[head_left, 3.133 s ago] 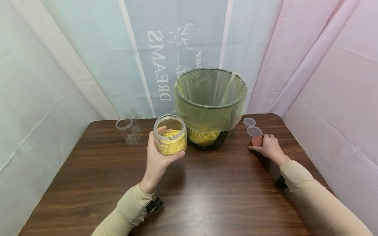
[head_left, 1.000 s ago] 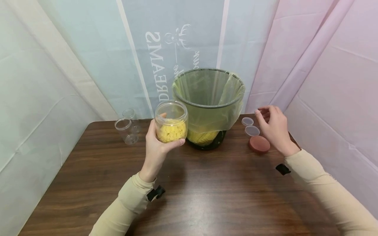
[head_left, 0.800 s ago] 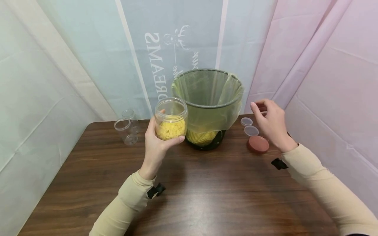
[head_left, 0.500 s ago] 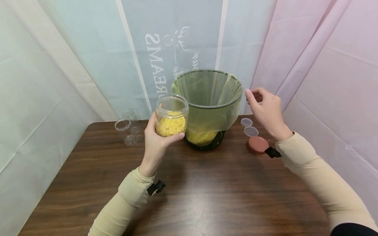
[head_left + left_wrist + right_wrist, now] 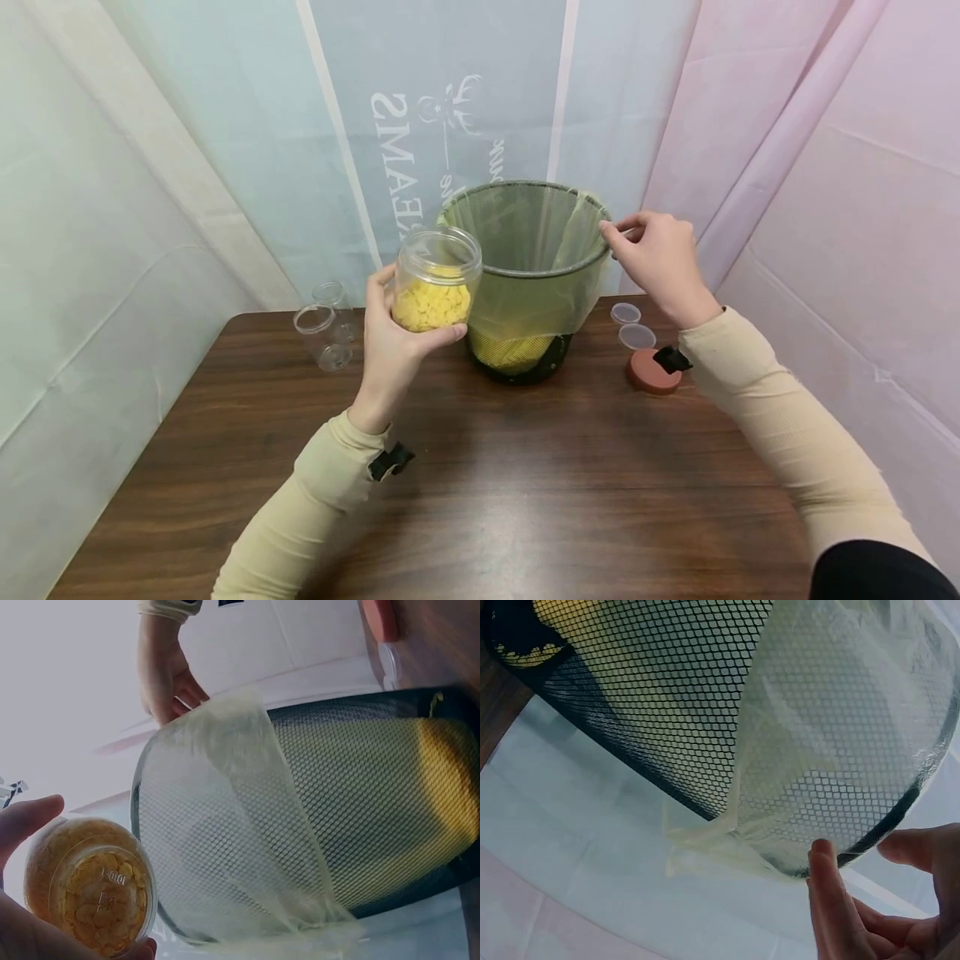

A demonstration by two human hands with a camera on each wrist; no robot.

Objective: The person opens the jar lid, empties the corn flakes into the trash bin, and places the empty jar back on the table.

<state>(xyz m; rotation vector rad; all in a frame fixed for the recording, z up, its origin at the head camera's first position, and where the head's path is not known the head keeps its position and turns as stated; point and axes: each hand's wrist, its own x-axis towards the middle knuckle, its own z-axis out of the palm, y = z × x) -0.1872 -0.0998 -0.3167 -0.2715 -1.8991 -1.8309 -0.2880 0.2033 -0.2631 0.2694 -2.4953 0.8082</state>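
My left hand (image 5: 393, 354) holds a clear jar (image 5: 427, 254) of small yellow pieces (image 5: 432, 307) in the air, at the front left of a mesh wastebasket (image 5: 513, 354). The jar has no lid and tilts slightly. In the left wrist view its bottom (image 5: 105, 900) faces the camera. A pale yellow-green bag (image 5: 525, 308) lines the wastebasket and folds down over its rim. My right hand (image 5: 663, 262) is at the right of that rim, thumb on one side and fingers on the other, pinching it. Something yellow shows through the wastebasket's lower mesh.
Two clear jars without lids (image 5: 318, 333) stand at the back left of the brown table (image 5: 480, 500). To the right of the wastebasket lie a reddish-brown lid (image 5: 647, 371) and two clear discs (image 5: 637, 337). Fabric curtains (image 5: 247, 150) enclose the table.
My right hand let go of the reddish-brown lid, now lying flat on the table, then rose leftward to the wastebasket rim. My left hand raised the jar, with the yellow pieces still inside.
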